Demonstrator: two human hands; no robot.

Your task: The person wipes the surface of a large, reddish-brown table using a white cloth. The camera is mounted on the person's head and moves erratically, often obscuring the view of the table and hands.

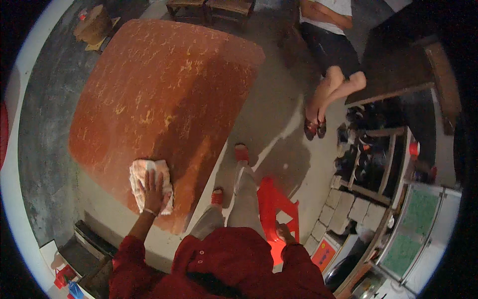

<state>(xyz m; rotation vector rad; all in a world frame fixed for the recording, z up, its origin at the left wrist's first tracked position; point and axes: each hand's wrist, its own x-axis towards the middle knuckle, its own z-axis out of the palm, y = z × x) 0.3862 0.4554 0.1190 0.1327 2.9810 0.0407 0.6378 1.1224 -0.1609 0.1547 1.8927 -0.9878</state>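
A large reddish-brown table [149, 94] with a yellowish marbled pattern fills the left and middle of the head view. Near its front edge lies a crumpled whitish-pink cloth [137, 173]. My left hand [154, 193] rests flat on this cloth, fingers stretched out and apart, pressing it against the tabletop. Low on my right side is a red plastic stool [267, 199], tilted, with openings in it. Around its edge my right hand [284, 232] is closed; the fingertips are partly hidden.
At the far right a person [328, 45] sits with crossed legs. Wooden stools [229, 7] stand behind the table, and a woven basket [94, 25] at the far left. Along the right are a cluttered shelf [383, 164], pale bricks [343, 204] and a cabinet with green panels [418, 209].
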